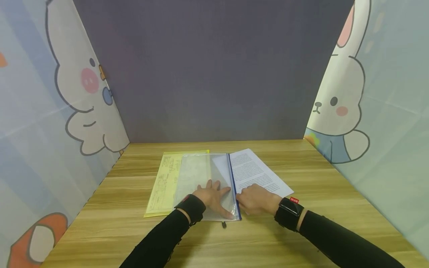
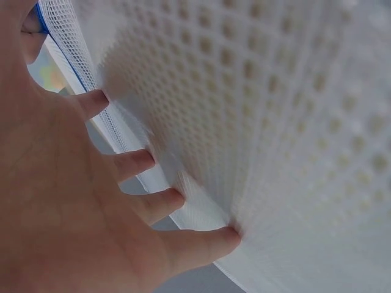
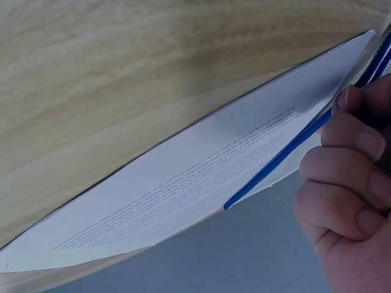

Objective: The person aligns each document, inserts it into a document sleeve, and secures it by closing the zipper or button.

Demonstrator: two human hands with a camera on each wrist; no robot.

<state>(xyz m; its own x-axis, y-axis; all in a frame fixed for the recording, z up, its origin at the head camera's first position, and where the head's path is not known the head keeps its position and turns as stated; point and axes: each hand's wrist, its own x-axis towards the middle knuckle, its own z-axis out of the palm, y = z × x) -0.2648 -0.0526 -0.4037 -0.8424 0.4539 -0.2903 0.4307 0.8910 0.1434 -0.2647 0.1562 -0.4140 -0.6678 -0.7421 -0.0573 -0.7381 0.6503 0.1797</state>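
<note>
A translucent mesh zipper pouch [image 1: 194,169] with a blue zipper edge [image 1: 231,167] lies on the table. My left hand [image 1: 211,198] presses on it with spread fingers; in the left wrist view its fingertips [image 2: 226,237] touch the mesh. At the near part of the blue edge, my right hand [image 1: 256,199] has curled fingers. The right wrist view shows its thumb and forefinger pinching the blue edge [image 3: 275,162]. A printed white sheet [image 1: 253,169] reaches under the pouch from the right. Beneath the pouch's left side is a yellow folder [image 1: 161,186] with a written page showing.
A small dark piece [image 1: 224,225] lies at the pouch's near edge. The wooden table [image 1: 117,223] meets a dark panel [image 1: 214,74] at the back. Curtains with cartoon animals [image 1: 342,104] stand on both sides.
</note>
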